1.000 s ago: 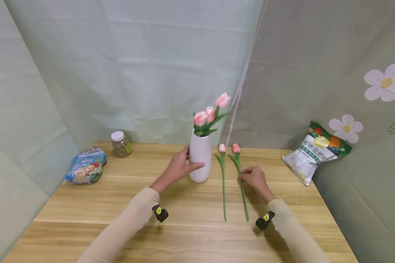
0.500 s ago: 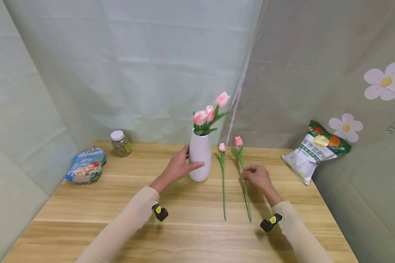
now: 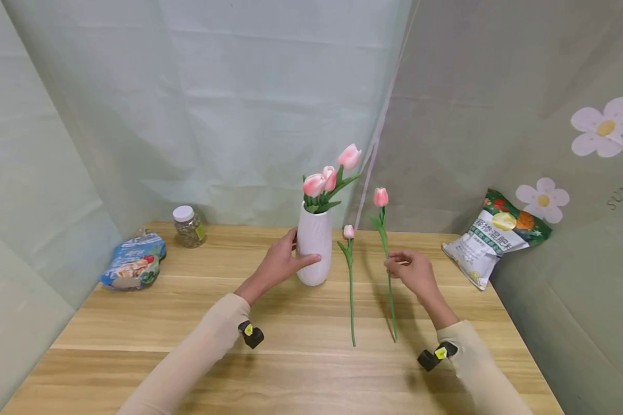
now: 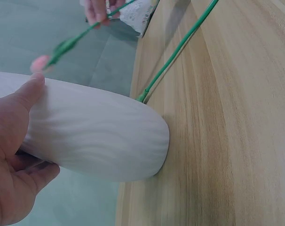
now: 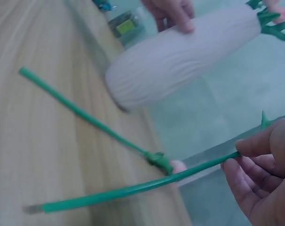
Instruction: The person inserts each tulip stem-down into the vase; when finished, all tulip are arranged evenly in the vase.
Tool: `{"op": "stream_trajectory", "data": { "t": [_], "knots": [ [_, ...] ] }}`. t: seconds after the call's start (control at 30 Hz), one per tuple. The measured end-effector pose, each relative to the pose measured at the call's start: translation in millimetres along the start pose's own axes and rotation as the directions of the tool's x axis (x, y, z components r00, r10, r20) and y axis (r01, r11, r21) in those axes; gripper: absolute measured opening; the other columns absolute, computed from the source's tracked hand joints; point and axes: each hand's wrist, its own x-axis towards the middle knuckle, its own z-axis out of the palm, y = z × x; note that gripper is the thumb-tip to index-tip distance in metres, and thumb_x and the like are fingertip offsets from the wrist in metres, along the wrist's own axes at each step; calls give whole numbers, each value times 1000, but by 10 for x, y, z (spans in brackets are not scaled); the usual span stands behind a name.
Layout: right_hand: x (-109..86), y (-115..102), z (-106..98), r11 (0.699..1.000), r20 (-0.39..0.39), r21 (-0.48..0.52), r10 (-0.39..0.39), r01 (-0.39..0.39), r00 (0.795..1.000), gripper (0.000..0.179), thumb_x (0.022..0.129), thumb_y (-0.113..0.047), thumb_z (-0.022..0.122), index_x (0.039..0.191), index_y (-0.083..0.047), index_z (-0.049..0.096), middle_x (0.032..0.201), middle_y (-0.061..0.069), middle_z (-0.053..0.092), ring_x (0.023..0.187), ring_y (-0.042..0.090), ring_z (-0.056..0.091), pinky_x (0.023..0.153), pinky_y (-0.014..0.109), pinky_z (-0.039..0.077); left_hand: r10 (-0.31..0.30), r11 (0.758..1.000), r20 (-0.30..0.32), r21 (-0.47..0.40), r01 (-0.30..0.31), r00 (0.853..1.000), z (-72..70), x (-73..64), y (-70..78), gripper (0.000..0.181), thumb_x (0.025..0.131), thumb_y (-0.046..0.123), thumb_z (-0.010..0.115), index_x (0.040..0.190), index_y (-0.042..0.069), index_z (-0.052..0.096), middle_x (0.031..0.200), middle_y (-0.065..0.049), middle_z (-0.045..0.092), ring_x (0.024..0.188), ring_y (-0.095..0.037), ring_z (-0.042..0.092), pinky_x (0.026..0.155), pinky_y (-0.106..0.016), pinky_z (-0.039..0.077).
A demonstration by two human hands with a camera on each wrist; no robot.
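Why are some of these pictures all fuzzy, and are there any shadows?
Right wrist view: soft all over, maybe from moving, even the vase; left wrist view: the held tulip's bloom looks smeared; head view: clearer, with soft shadows on the table.

There is room between the white-lidded jar [image 3: 189, 228] and the left hand [image 3: 281, 264]; a pink tulip [image 3: 351, 288] lies between vase [image 3: 312, 253] and right hand [image 3: 416, 273].

Long cream sleeves [image 3: 199, 346], plain and fairly close-fitting, small blocky black wrist devices [image 3: 254, 339], yellow patch [image 3: 441, 353] on each
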Motion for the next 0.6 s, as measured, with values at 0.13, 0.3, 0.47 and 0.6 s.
{"op": "stream_trajectory", "data": {
  "t": [0.13,0.3,0.47,0.6],
  "knots": [
    [-5,-120,-72,998,-11,57,-37,37,999,34,98,-16,71,126,2,67,110,17,69,86,13,72,83,37,63,-4,1000,1,-11,4,1000,0,-1,-1,89,87,43,82,152,1,39,144,-18,56,131,-32,57,109,-51,49],
    [0,-277,-139,986,-23,134,-96,98,995,31,98,-12,69,123,7,65,109,20,67,87,15,72,81,34,63,-9,1000,6,-17,9,1000,2,10,-25,89,87,45,82,153,2,39,145,-18,56,132,-33,56,109,-54,48],
    [-13,-449,-166,977,-60,171,-122,131,991,32,98,-12,70,122,9,65,106,14,67,86,7,71,81,33,63,-13,1000,5,-11,13,1000,1,14,-34,90,86,45,82,153,2,39,145,-18,55,132,-33,56,109,-55,48],
    [-27,-597,-180,960,-90,206,-174,189,981,33,96,-12,72,119,10,65,99,4,68,81,7,71,79,34,64,-6,1000,5,-9,6,1000,5,17,-40,91,86,46,82,153,2,39,145,-18,55,132,-33,56,108,-54,48]
  ]
}}
